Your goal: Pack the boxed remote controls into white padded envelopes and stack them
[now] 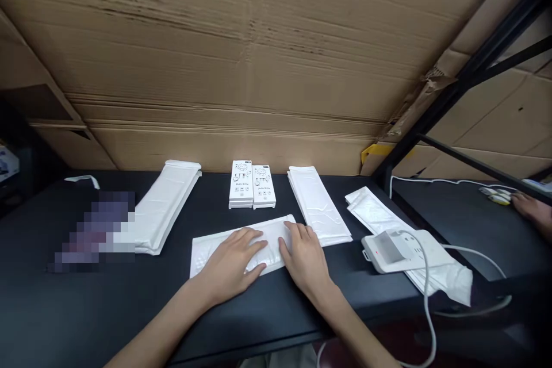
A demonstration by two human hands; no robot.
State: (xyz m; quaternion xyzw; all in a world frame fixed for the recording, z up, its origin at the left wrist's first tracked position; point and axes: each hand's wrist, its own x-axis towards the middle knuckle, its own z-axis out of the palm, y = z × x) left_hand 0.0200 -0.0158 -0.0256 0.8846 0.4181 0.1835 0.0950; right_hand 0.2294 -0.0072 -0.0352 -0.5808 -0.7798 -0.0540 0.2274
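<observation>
- Our left hand [230, 261] and right hand [305, 259] are bare, with slender fingers [294, 232] and narrow thumbs [256, 273].
- Our left forearm [175, 316] and right forearm [356, 325] are bare too, slim and smooth, tapering toward the wrists [203, 292].
- We see pale greyish cloth [293, 356] at the bottom edge, apparently our clothing; too little shows for us to name the garment.

A white padded envelope [271, 240] (slightly bumpy) lies flat, sideways, on the black tabletop [245, 322].

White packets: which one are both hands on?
The front-centre packet, lying crosswise under the left hand and right hand; the other white packets run more front to back.
</observation>
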